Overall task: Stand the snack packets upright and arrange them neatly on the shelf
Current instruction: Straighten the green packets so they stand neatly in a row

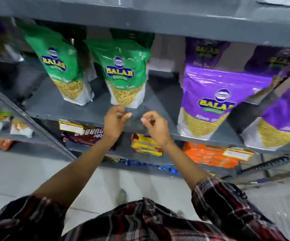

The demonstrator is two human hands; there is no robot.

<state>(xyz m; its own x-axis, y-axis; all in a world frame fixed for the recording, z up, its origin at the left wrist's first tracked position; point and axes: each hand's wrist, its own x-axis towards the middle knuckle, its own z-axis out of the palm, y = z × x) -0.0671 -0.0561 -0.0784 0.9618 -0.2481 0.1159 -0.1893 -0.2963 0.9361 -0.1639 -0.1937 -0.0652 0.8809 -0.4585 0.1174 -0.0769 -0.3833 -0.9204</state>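
Two green snack packets stand upright on the grey shelf (88, 113): one at the left (60, 66), one in the middle (123, 73). To the right stand purple packets, the nearest (215, 101) at the shelf's front, another (283, 119) at the far right, more behind them. My left hand (115, 122) hovers just below the middle green packet's base, fingers loosely curled, holding nothing. My right hand (155, 126) is beside it at the shelf's front edge, fingers curled, also with nothing in it. The picture is blurred by motion.
An upper shelf board (140, 20) overhangs the packets. Below are shelves with brown biscuit packs (86, 134), yellow packs (146, 145) and orange packs (208, 155). A side shelf (6, 126) at the left holds small packets. Bare shelf lies between the green and purple packets.
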